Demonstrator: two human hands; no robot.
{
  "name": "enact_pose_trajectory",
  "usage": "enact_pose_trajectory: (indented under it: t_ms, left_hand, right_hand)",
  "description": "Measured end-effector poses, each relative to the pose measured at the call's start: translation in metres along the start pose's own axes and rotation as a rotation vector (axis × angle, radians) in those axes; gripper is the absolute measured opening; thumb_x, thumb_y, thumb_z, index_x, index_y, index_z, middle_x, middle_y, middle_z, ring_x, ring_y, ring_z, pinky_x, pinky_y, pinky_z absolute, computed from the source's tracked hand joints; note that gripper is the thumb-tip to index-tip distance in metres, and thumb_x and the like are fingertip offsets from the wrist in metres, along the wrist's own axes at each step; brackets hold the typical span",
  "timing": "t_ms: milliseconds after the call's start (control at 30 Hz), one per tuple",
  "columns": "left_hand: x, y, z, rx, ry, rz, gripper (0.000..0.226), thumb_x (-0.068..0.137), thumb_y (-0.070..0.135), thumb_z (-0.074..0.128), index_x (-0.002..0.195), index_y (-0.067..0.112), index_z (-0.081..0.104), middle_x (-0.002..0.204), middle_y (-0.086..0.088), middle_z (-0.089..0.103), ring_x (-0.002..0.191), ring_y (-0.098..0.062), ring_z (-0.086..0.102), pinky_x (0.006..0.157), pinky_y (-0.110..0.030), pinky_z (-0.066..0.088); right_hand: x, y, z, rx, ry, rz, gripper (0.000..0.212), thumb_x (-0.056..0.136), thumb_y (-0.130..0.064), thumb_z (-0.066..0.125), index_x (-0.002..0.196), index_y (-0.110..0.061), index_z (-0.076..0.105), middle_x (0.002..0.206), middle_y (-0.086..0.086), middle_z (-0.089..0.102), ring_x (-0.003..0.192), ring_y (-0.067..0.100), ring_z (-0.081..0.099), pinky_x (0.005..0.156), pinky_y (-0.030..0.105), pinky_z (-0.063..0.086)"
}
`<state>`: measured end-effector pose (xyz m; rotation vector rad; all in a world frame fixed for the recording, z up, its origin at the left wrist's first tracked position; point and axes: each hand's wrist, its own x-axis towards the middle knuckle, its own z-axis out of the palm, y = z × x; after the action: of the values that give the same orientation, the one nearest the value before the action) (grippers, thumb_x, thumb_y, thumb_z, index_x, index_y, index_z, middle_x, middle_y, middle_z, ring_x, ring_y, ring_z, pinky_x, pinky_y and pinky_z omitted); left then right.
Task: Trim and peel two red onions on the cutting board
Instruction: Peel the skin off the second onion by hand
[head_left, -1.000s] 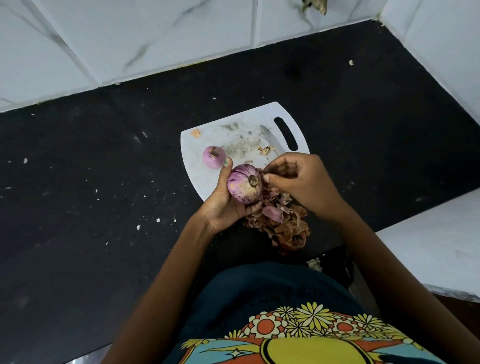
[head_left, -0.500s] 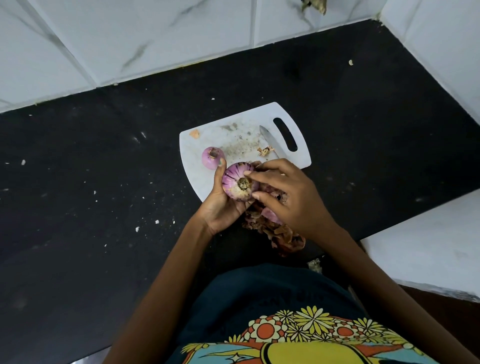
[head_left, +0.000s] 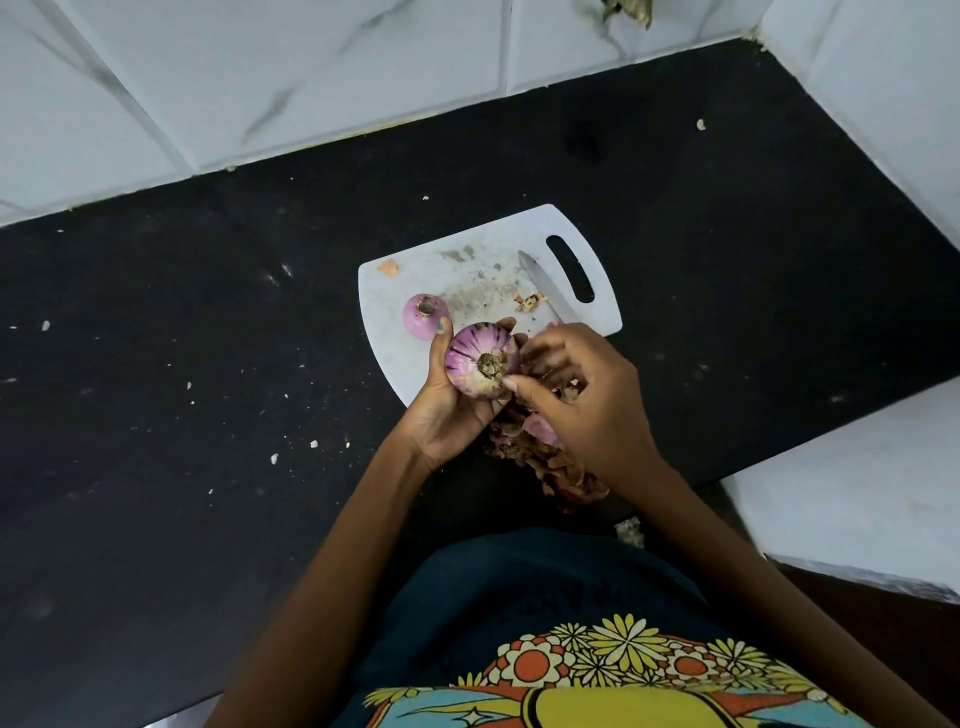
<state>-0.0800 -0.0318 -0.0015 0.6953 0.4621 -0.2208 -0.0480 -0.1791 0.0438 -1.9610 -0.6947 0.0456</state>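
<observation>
Purple and already bare, the smaller onion sits at the left edge of the white cutting board, so that one looks done. Next over, the left hand cups the bigger onion above the board's near edge, fingers wrapped round it, root end up. The right hand has curled fingers picking at its side; looks like a pinch on loose skin, but it's blurry. I'd grab the skin near the root and pull downward in strips. Peels pile below, and the knife lies by the board's handle slot.
</observation>
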Motion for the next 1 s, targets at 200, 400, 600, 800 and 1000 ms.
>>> enact_pose_trajectory:
  t_ms: [200,400,600,800,1000]
  left_hand:
    - [0.001,-0.001,-0.001,0.092,0.015,0.032,0.060,0.094,0.057,0.020,0.113,0.016,0.059,0.099,-0.005,0.073,0.094,-0.016,0.070,0.079,-0.025,0.055]
    - [0.004,-0.001,-0.001,0.190,0.003,0.075,0.061,0.085,0.056,0.030,0.117,0.011,0.056,0.101,-0.004,0.074,0.096,-0.013,0.068,0.084,-0.023,0.053]
    - [0.006,-0.004,-0.005,0.205,0.027,0.122,0.056,0.089,0.054,0.030,0.113,0.013,0.059,0.097,-0.003,0.073,0.091,-0.012,0.069,0.079,-0.022,0.054]
    - [0.004,-0.004,-0.003,0.199,0.068,0.116,0.082,0.085,0.061,0.042,0.139,-0.002,0.041,0.124,-0.017,0.058,0.108,-0.022,0.060,0.097,-0.032,0.047]
    - [0.005,-0.007,-0.003,0.192,0.080,0.092,0.074,0.089,0.057,0.033,0.137,0.002,0.045,0.121,-0.015,0.061,0.107,-0.021,0.060,0.098,-0.031,0.046]
  right_hand:
    - [0.005,0.000,0.003,-0.061,-0.012,0.043,0.031,0.077,-0.015,0.076,0.105,-0.005,0.070,0.099,0.006,0.064,0.091,0.013,0.061,0.083,0.017,0.048]
    - [0.001,-0.005,0.006,0.011,0.078,0.136,0.015,0.077,-0.009,0.077,0.091,-0.005,0.073,0.087,0.005,0.070,0.083,0.014,0.067,0.079,0.030,0.055]
    - [0.006,-0.005,0.002,0.046,-0.007,0.238,0.011,0.079,-0.012,0.076,0.089,-0.008,0.071,0.085,0.001,0.070,0.079,0.009,0.066,0.076,0.021,0.053]
    - [0.010,-0.003,-0.002,-0.027,-0.175,0.190,0.010,0.085,-0.012,0.069,0.092,-0.008,0.064,0.090,0.002,0.065,0.088,0.016,0.061,0.084,0.030,0.049]
    - [0.011,0.001,-0.003,-0.052,-0.239,0.180,0.006,0.089,-0.012,0.064,0.092,-0.008,0.062,0.091,0.002,0.063,0.091,0.017,0.059,0.086,0.026,0.045]
